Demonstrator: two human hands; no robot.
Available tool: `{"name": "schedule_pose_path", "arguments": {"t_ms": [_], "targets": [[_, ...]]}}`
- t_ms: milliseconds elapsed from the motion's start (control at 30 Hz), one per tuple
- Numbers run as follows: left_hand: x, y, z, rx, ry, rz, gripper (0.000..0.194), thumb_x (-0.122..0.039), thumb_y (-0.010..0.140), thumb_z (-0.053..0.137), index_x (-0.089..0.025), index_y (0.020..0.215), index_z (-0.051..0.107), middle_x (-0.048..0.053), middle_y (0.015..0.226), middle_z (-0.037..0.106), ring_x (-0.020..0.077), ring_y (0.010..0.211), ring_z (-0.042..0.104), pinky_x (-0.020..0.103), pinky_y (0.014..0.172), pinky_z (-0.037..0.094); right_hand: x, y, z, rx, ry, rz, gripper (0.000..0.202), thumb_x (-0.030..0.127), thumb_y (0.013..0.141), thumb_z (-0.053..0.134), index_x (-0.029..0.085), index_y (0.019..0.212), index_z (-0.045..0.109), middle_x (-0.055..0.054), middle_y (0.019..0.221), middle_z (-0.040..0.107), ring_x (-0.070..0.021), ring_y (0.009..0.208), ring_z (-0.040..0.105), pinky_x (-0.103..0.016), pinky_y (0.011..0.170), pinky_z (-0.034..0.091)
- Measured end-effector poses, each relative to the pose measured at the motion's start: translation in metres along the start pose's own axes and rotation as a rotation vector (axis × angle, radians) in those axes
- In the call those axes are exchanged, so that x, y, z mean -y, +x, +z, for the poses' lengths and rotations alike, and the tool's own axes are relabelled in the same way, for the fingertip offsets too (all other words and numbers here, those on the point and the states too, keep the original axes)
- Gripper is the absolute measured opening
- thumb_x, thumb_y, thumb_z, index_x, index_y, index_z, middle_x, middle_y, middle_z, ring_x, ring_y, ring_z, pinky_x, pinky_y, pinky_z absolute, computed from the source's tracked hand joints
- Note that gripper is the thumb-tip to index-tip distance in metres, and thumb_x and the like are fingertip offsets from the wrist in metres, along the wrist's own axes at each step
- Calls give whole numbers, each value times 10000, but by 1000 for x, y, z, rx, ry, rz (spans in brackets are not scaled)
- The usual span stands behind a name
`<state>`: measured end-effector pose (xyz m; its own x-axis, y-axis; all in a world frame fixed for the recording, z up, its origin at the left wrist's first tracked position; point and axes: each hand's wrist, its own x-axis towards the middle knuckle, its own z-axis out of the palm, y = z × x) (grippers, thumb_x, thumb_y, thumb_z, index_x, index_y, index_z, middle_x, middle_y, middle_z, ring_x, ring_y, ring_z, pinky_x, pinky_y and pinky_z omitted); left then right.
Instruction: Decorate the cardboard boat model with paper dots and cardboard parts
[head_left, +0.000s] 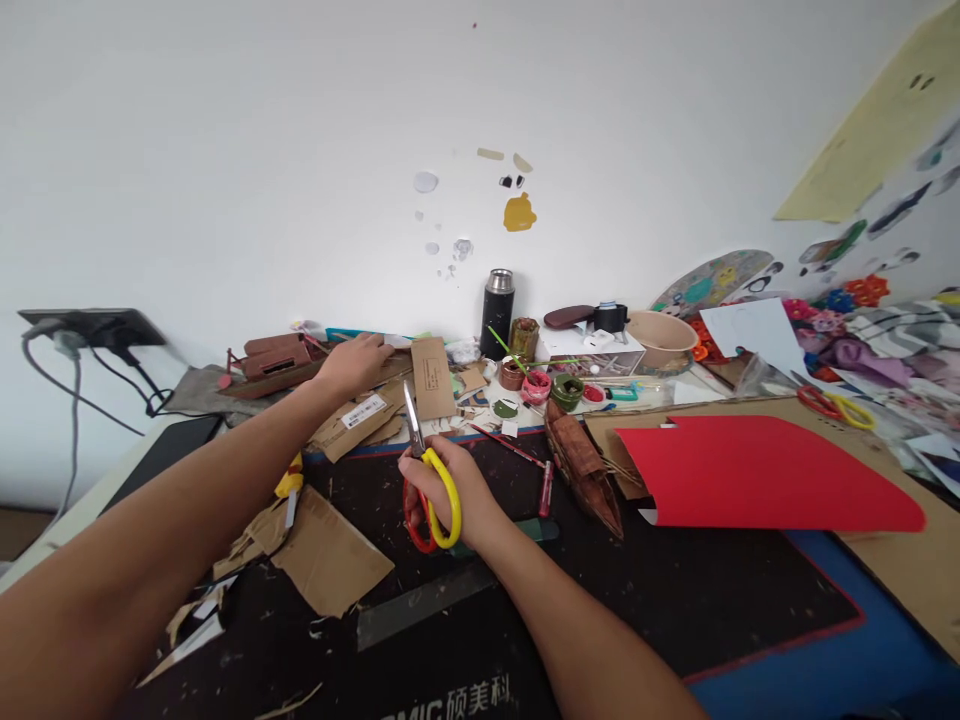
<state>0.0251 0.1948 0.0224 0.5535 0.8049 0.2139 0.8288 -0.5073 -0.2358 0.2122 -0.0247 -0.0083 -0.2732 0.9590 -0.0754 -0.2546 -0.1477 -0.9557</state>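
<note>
My right hand (461,490) is wrapped around a pair of scissors (448,500) with one yellow and one red handle. Their metal blades point up and away, over the mat's back edge. At the back left, my left hand (351,362) reaches over a pile of cardboard scraps, fingers stretched forward and partly hidden. Just below it lies a brown cardboard piece (352,425) with a white label. To its right rests a flat printed cardboard piece (431,378). A reddish-brown model boat (274,362) stands to the left of that hand.
On the dark mat (600,600) are a cardboard sheet (334,555), a second model boat (581,460), a screwdriver (546,490) and a clear ruler-like strip (424,605). Red paper (772,475) covers the right side. Along the wall stand a black flask (498,315), paint jars (536,387) and a bowl (660,338).
</note>
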Motion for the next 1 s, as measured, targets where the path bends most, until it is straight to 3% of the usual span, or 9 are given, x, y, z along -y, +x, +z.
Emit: {"name": "schedule_pose_path", "arguments": {"t_ms": [133, 233, 367, 500, 567, 667, 767, 900, 1000], "targets": [[-2, -13, -22, -126, -24, 4, 328, -136, 954, 533, -184, 1185, 761, 176, 1122, 733, 346, 1152, 648, 417, 889, 534, 3, -1, 1, -16, 19, 15, 531, 649, 770, 833, 229, 959, 570, 83, 532, 601, -135, 384, 547, -221, 381, 464], [-5, -33, -37, -276, -63, -30, 351, -211, 1026, 492, -187, 1292, 720, 171, 1124, 752, 351, 1139, 656, 465, 939, 538, 4, -1, 1, -27, 63, -2, 521, 639, 774, 829, 228, 960, 568, 85, 533, 600, -132, 383, 543, -224, 391, 467], [-16, -72, -53, -605, -189, -17, 242, -281, 1057, 530, -231, 1104, 762, 113, 1003, 777, 314, 1018, 696, 471, 960, 550, 3, 0, 0, -76, 124, -6, 527, 670, 782, 810, 222, 894, 558, 67, 537, 609, -124, 383, 543, -215, 387, 426], [-43, -117, -63, -760, -273, 117, 163, -196, 1009, 623, -283, 1043, 757, 51, 1016, 814, 255, 958, 731, 436, 947, 569, 5, 3, -4, -160, 181, 2, 588, 748, 771, 792, 222, 823, 534, 48, 549, 618, -119, 393, 556, -209, 382, 398], [-57, -138, -64, -798, -284, 229, 235, -151, 976, 679, -318, 1124, 755, 25, 1041, 827, 236, 968, 745, 408, 933, 578, 7, 4, -5, -187, 220, 12, 628, 785, 740, 800, 222, 812, 532, 51, 546, 608, -118, 393, 556, -204, 373, 382], [-73, -166, -61, -727, -306, 335, 402, -135, 970, 683, -367, 1294, 737, 24, 1128, 834, 239, 1037, 750, 394, 958, 579, 10, 6, -7, -202, 264, 23, 667, 812, 687, 820, 217, 816, 549, 62, 525, 585, -110, 376, 534, -197, 356, 353], [-83, -185, -54, -677, -310, 378, 436, -126, 987, 658, -351, 1355, 721, 41, 1175, 833, 251, 1109, 744, 391, 989, 569, 11, 6, -8, -182, 270, 8, 647, 775, 686, 846, 207, 833, 573, 65, 535, 588, -103, 372, 525, -194, 353, 358], [-95, -190, -47, -619, -365, 406, 400, -69, 981, 640, -269, 1316, 724, 75, 1195, 822, 251, 1134, 727, 376, 1000, 566, 7, 5, -8, -132, 231, -32, 580, 697, 722, 862, 208, 854, 578, 63, 564, 600, -100, 377, 519, -197, 351, 376], [-104, -186, -47, -664, -461, 268, 405, -54, 973, 638, -286, 1296, 713, 79, 1213, 791, 245, 1151, 720, 387, 1021, 563, 3, 4, -8, -143, 207, -20, 552, 650, 713, 871, 214, 856, 564, 62, 559, 595, -107, 391, 531, -196, 360, 396]]}}
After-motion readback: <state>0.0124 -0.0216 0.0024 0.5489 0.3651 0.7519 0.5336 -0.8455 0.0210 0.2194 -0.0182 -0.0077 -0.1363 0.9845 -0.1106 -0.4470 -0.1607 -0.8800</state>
